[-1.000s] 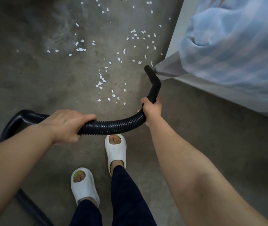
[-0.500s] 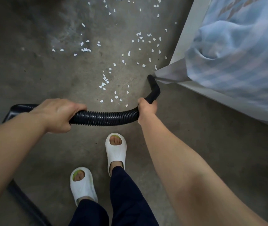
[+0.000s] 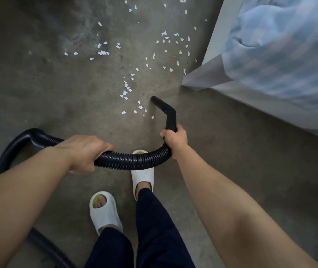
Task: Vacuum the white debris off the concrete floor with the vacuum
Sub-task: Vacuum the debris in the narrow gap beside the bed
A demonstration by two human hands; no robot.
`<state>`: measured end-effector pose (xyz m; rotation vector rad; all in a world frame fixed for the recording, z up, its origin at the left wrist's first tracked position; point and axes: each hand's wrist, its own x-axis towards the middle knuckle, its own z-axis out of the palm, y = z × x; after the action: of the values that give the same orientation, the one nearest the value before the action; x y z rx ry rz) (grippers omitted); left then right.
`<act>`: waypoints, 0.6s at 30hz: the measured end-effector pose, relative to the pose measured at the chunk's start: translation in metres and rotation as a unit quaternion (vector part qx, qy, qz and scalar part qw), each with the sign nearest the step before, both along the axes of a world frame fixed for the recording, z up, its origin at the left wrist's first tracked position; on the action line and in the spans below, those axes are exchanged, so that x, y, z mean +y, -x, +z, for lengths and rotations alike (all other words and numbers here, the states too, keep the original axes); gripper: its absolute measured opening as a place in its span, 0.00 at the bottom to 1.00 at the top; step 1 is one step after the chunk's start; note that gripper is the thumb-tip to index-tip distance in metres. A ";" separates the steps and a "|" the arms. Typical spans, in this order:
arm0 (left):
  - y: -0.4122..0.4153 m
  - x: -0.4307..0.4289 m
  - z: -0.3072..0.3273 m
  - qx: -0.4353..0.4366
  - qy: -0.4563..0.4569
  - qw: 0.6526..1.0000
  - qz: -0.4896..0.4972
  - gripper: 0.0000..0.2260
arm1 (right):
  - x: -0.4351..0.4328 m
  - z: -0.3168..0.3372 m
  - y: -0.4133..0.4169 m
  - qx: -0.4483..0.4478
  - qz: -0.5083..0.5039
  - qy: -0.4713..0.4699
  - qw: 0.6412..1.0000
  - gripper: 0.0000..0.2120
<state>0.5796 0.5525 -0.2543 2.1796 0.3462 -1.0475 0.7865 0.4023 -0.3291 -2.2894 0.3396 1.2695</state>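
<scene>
1. The left hand (image 3: 84, 151) is gripping the hose (image 3: 133, 161) from above, with its fingers (image 3: 106, 148) wrapping round the ribbed part.
2. The right hand (image 3: 175, 139) is gripping the hose at its far end, right where the nozzle (image 3: 165, 109) starts. Its fingers are clenching round it.
3. The hose is sagging in a curve between the two hands and crossing over the toe of the right slipper. Past the left hand it is looping out left and down, going under the left arm, and showing again at bottom left.
4. The nozzle is black, rigid and bent. It is pointing up and left from the right hand with its tip sitting low at the floor (image 3: 38, 84). I cannot tell if the tip is touching.
5. The debris (image 3: 126, 91) is lying as white chips scattered on the floor. The nearest bunch is just left of the nozzle tip. More is spreading farther ahead and toward the blanket corner.
6. The floor is grey concrete, showing a paler scuffed patch ahead left.
7. The blanket (image 3: 280, 55), blue checked, is filling the upper right over a pale edge. It is sitting apart from the nozzle.
8. The slippers (image 3: 104, 211), white and open-toed, are standing on the floor, the right one ahead of the left. Dark trousers (image 3: 154, 238) are showing below.
</scene>
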 end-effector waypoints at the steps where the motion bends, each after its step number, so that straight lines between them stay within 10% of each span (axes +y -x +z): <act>1: 0.006 -0.003 0.000 0.000 -0.001 1.000 0.002 0.11 | 0.001 0.001 0.003 -0.021 0.030 -0.005 0.999 0.17; 18: 0.080 -0.055 0.001 -0.017 0.014 1.000 -0.017 0.12 | -0.048 0.012 0.075 -0.043 0.216 0.140 0.965 0.27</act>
<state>0.5000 0.4970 -0.2529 2.1828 0.2776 -1.0275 0.7119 0.3542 -0.3176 -2.7577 -0.0195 1.3904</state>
